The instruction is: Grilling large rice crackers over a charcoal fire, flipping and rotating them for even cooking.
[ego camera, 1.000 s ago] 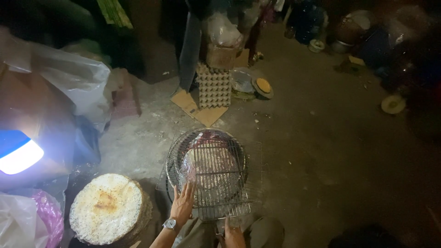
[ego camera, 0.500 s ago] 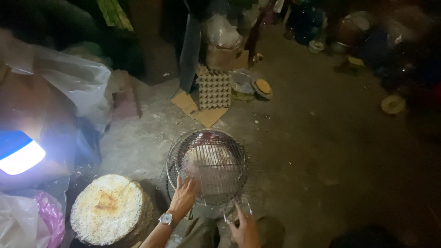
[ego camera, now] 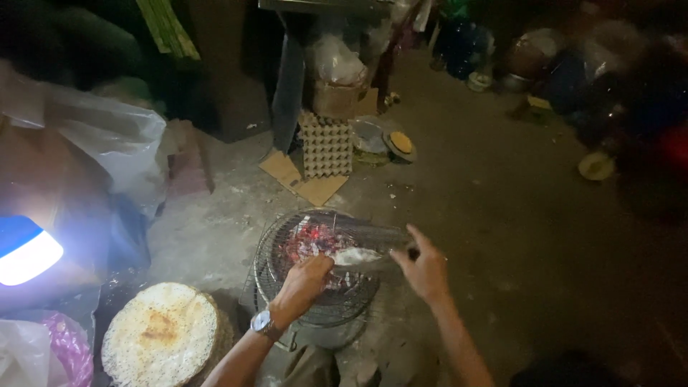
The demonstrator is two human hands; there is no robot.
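A round wire stove (ego camera: pixel 315 301) stands on the concrete floor with red glowing coals (ego camera: pixel 308 242) showing inside. Above it a flat wire grill rack (ego camera: pixel 373 240) is tilted almost edge-on, with a pale rice sheet (ego camera: pixel 356 256) clamped in it. My left hand (ego camera: pixel 304 282), a watch on its wrist, grips the rack's near edge by the sheet. My right hand (ego camera: pixel 424 271) holds the rack's right end, where a dark handle shows. A stack of toasted round rice sheets (ego camera: pixel 161 333) lies at the lower left beside the stove.
A bright blue-and-white lamp (ego camera: pixel 25 252) glares at the left, with plastic bags (ego camera: pixel 107 136) behind it and a pink bag (ego camera: pixel 68 351) below it. An egg tray (ego camera: pixel 326 147) on cardboard (ego camera: pixel 301 180) leans at the back. A yellow lid (ego camera: pixel 401 142) and a bowl (ego camera: pixel 595 166) lie further right.
The rack lay flat over the stove with the round sheet facing up. It is now lifted and turned on edge, the coals are uncovered, and my right hand has moved up and right.
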